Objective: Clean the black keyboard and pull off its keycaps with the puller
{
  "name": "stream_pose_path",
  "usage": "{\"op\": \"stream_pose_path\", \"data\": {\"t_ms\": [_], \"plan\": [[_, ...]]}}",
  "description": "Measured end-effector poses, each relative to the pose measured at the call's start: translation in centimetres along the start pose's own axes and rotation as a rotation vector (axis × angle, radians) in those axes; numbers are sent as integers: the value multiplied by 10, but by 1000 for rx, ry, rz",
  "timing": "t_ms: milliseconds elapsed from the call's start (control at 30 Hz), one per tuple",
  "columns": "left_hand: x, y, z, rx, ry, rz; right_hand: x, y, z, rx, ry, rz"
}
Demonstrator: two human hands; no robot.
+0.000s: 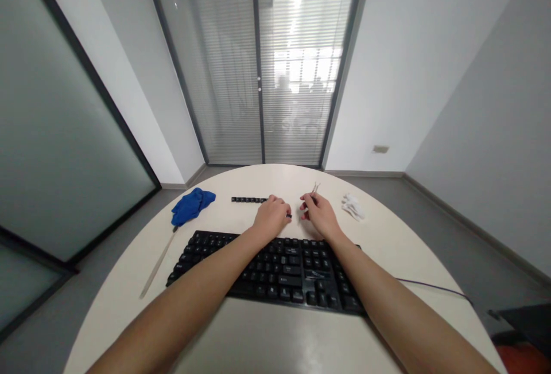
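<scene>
My left hand [274,214] is closed above the back edge of the black keyboard [291,281], with a small black keycap [288,215] at its fingertips. Just left of that hand, a row of black keycaps [247,199] lies on the table; its right end is hidden by the fingers. My right hand [319,213] is pinched around a thin two-pronged metal tool [315,187], whose prongs point away from me. Only the prongs show clearly. My forearms cross over the keyboard and cover parts of it.
The round cream table [275,328] holds a crumpled blue cloth [191,205] at left, beside a thin pale stick [158,265] with a dark end. Crumpled white material [353,206] lies at right. The keyboard cable [433,286] runs off to the right. Glass panels [297,104] stand behind.
</scene>
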State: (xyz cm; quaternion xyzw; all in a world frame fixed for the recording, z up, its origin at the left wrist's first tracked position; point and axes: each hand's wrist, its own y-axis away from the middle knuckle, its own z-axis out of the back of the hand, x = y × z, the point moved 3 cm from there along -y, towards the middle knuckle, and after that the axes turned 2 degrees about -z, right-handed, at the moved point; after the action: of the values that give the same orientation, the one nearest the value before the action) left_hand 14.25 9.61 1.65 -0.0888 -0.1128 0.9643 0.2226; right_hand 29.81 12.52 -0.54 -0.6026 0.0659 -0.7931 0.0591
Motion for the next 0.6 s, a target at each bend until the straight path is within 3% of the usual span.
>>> {"op": "stream_pose_path", "data": {"t_ms": [300,600], "plan": [[14,-30,-9,-64,-62,-52,2,0,-2,-8,30,0],[25,-29,-17,-138,-68,30,3,1,-2,1,43,-9]]}}
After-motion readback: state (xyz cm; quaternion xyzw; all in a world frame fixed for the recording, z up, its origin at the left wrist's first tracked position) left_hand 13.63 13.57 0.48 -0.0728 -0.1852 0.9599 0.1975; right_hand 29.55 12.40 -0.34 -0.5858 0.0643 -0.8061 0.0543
